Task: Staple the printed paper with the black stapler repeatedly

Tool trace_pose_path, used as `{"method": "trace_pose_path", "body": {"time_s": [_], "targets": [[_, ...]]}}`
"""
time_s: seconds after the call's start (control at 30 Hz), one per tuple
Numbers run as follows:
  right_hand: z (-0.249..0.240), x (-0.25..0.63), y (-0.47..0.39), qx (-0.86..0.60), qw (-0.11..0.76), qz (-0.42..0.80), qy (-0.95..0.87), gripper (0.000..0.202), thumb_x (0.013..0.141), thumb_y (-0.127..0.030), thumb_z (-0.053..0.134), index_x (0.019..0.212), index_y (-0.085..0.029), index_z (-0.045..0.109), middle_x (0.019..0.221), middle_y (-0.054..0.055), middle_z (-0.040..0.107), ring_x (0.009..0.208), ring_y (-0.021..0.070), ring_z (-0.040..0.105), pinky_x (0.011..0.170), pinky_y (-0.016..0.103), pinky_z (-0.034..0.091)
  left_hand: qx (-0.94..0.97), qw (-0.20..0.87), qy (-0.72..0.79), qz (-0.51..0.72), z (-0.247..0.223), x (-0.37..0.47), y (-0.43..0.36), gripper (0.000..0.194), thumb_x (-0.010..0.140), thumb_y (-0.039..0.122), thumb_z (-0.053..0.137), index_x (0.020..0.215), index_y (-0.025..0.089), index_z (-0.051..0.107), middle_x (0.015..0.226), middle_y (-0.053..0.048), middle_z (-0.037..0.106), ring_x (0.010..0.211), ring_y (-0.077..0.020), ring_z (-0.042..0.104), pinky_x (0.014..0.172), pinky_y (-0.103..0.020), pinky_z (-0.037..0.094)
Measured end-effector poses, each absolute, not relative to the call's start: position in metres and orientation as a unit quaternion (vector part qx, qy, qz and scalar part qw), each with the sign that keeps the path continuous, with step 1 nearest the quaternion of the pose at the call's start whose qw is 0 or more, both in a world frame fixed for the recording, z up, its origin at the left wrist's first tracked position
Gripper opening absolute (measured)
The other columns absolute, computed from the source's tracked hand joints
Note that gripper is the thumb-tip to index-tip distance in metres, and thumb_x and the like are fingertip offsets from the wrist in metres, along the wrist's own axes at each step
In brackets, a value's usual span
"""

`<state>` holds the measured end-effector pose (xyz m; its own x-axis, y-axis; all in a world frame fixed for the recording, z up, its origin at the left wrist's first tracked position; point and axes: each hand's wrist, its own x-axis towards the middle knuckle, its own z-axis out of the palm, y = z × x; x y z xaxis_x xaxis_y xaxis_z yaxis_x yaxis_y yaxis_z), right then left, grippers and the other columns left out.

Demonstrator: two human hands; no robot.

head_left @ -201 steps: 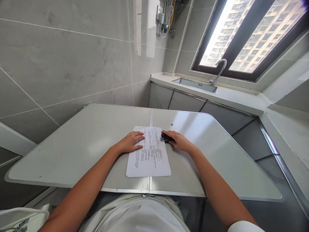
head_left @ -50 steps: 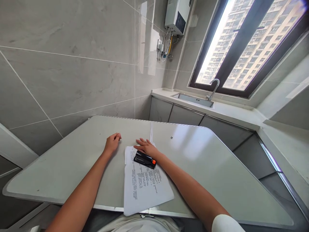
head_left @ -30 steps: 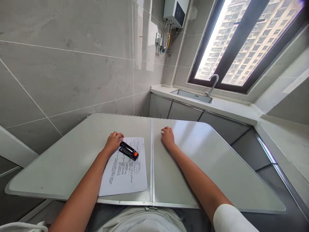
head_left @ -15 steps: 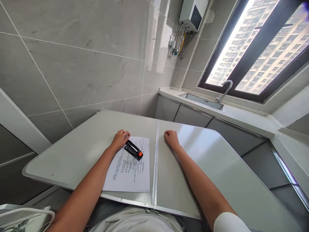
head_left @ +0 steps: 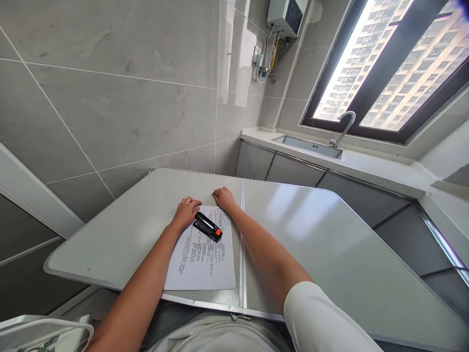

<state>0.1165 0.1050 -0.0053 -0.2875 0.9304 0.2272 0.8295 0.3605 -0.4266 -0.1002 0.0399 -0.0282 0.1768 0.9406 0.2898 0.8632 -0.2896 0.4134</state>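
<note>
A printed sheet of paper (head_left: pixel 200 278) lies on the folding table, with a black stapler (head_left: pixel 208 227) resting on its upper part, the orange-red end toward the lower right. My left hand (head_left: pixel 186 214) rests at the sheet's top left corner, just left of the stapler, its fingers loosely bent and thumb apart. Just beyond the sheet's top edge, my right hand (head_left: pixel 224 198) is closed in a pinch. A small grey metallic piece (head_left: pixel 213 194) sticks out from its fingertips, too small to name.
The pale folding table (head_left: pixel 311 244) has a metal seam down its middle. Behind it runs a counter (head_left: pixel 370 168) with a sink (head_left: pixel 311 146) and faucet (head_left: pixel 346 127) under a window. A tiled wall stands behind left, and a white chair-like frame (head_left: pixel 47 325) at lower left.
My right hand has moved left across the table seam to the sheet's top edge. My left hand stays beside the stapler. The view has shifted slightly.
</note>
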Motion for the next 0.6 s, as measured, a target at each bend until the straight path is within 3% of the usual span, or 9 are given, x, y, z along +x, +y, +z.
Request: {"method": "trace_pose_path", "body": {"time_s": [0.13, 0.23, 0.33, 0.4, 0.47, 0.6], "targets": [[-0.006, 0.136, 0.091, -0.610, 0.253, 0.106, -0.743, 0.042, 0.100, -0.022, 0.048, 0.139, -0.019, 0.062, 0.140, 0.014, 0.060, 0.132, 0.0258, 0.050, 0.109, 0.038, 0.040, 0.769, 0.070, 0.589, 0.238, -0.026, -0.096, 0.038, 0.022, 0.097, 0.025, 0.055, 0.108, 0.026, 0.073, 0.115, -0.010, 0.061, 0.115, -0.0303, 0.055, 0.098, -0.045, 0.042], [-0.010, 0.150, 0.075, -0.635, 0.250, 0.127, -0.719, 0.038, 0.100, -0.035, 0.050, 0.123, -0.012, 0.070, 0.130, 0.020, 0.060, 0.126, 0.0305, 0.054, 0.105, 0.041, 0.044, 0.769, 0.073, 0.591, 0.230, -0.023, -0.092, 0.037, 0.017, 0.097, 0.020, 0.053, 0.101, 0.024, 0.069, 0.115, -0.011, 0.062, 0.114, -0.0302, 0.055, 0.096, -0.045, 0.042], [-0.014, 0.160, 0.055, -0.610, 0.243, 0.166, -0.736, 0.032, 0.093, -0.044, 0.061, 0.101, -0.016, 0.074, 0.115, 0.015, 0.065, 0.116, 0.0272, 0.059, 0.099, 0.036, 0.047, 0.766, 0.075, 0.595, 0.231, -0.022, -0.090, 0.036, 0.018, 0.099, 0.018, 0.048, 0.100, 0.024, 0.065, 0.113, -0.010, 0.062, 0.111, -0.0291, 0.055, 0.094, -0.044, 0.041], [-0.015, 0.163, 0.040, -0.592, 0.247, 0.181, -0.745, 0.026, 0.091, -0.043, 0.063, 0.098, -0.020, 0.071, 0.109, 0.009, 0.067, 0.105, 0.0226, 0.062, 0.093, 0.032, 0.049, 0.761, 0.081, 0.598, 0.238, -0.022, -0.089, 0.036, 0.018, 0.100, 0.019, 0.046, 0.100, 0.024, 0.063, 0.112, -0.010, 0.062, 0.110, -0.0286, 0.055, 0.092, -0.043, 0.040], [-0.016, 0.163, 0.024, -0.583, 0.262, 0.200, -0.743, 0.025, 0.091, -0.042, 0.061, 0.106, -0.022, 0.065, 0.101, 0.004, 0.068, 0.089, 0.0188, 0.063, 0.081, 0.029, 0.050, 0.756, 0.088, 0.601, 0.245, -0.021, -0.089, 0.035, 0.017, 0.102, 0.020, 0.044, 0.100, 0.024, 0.061, 0.110, -0.009, 0.062, 0.108, -0.0281, 0.055, 0.091, -0.041, 0.040], [-0.016, 0.159, -0.009, -0.555, 0.308, 0.258, -0.728, 0.044, 0.091, -0.035, 0.054, 0.134, -0.024, 0.047, 0.076, -0.005, 0.062, 0.067, 0.0176, 0.058, 0.065, 0.027, 0.045, 0.743, 0.105, 0.607, 0.262, -0.018, -0.091, 0.033, 0.018, 0.103, 0.020, 0.039, 0.098, 0.024, 0.056, 0.108, -0.008, 0.062, 0.106, -0.0273, 0.055, 0.089, -0.041, 0.039]]}}
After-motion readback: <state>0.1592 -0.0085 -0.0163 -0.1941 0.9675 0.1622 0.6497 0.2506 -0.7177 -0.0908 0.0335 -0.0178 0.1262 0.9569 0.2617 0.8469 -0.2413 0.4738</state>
